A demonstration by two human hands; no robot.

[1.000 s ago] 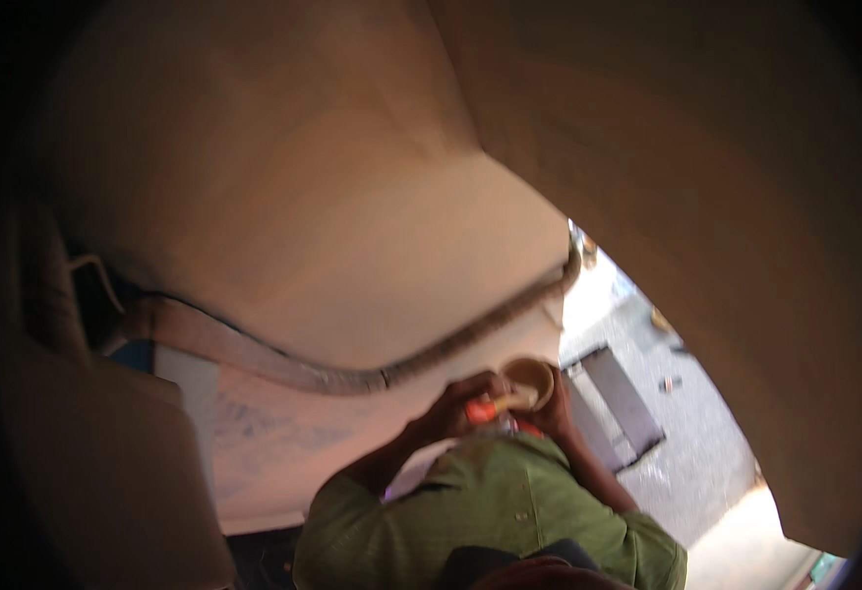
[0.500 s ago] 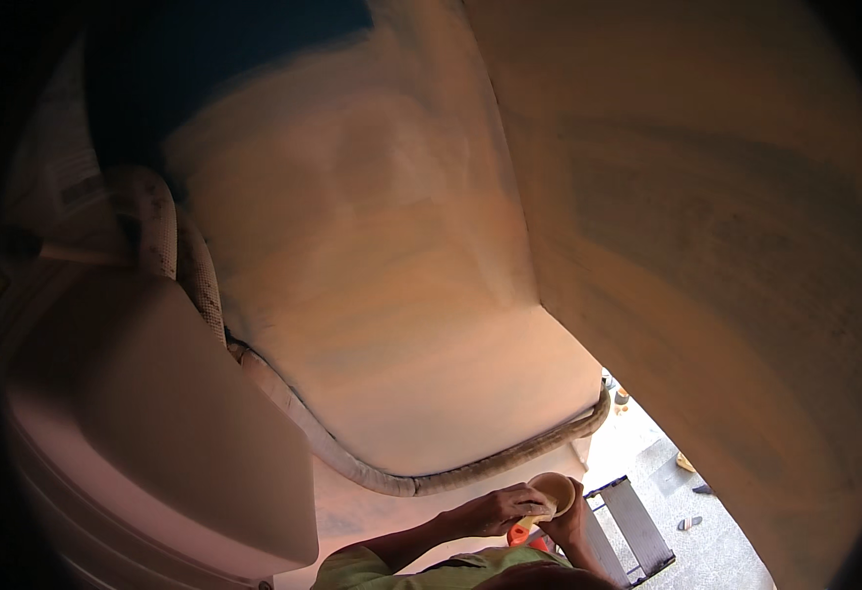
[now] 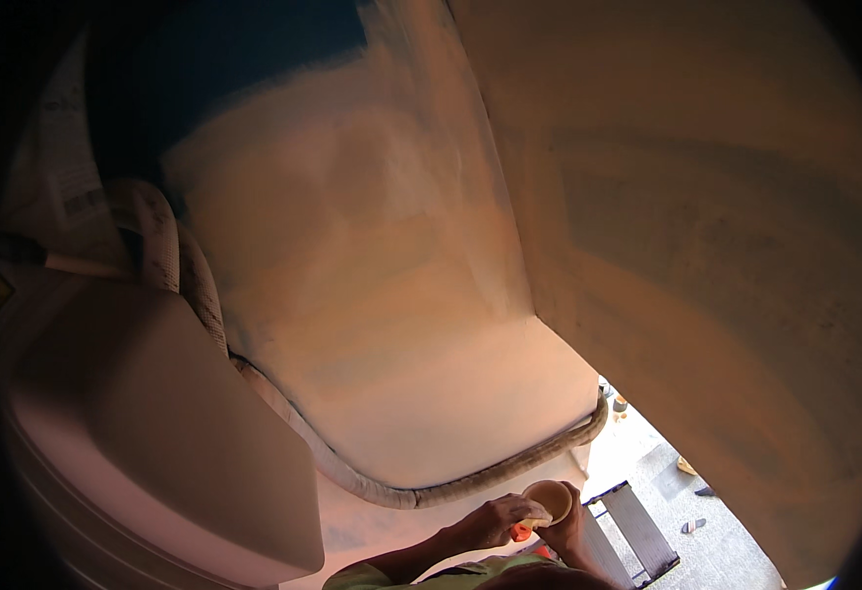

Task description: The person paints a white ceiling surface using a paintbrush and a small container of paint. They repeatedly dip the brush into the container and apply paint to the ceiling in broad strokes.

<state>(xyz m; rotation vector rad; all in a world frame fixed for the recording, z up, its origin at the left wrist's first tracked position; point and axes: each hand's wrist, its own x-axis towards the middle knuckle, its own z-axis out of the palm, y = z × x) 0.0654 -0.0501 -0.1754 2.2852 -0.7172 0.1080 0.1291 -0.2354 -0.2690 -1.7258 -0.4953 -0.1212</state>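
Observation:
Low in the view, my left hand (image 3: 490, 519) is closed on a short tool with a red handle (image 3: 520, 531) and a pale end, probably a brush, at the rim of a beige cup (image 3: 550, 499). My right hand (image 3: 566, 531) is wrapped round the cup's right side. Another red item shows partly below the hands; I cannot make out what it is. Above them rises a large smeared beige panel (image 3: 342, 246) with a dark blue patch (image 3: 244, 49) at the top.
A thick hose (image 3: 495, 466) runs along the panel's lower edge. A bulky plastic housing (image 3: 160, 413) fills the left, a brown sloping surface (image 3: 696, 246) the right. Far below at the right are a metal step platform (image 3: 644, 526), pale paved floor and small objects, including footwear (image 3: 691, 526).
Since a second ago my view has swung upward, so my hands and cup sit lower in the picture and more upper panel shows. In the last half second they have shifted slightly down.

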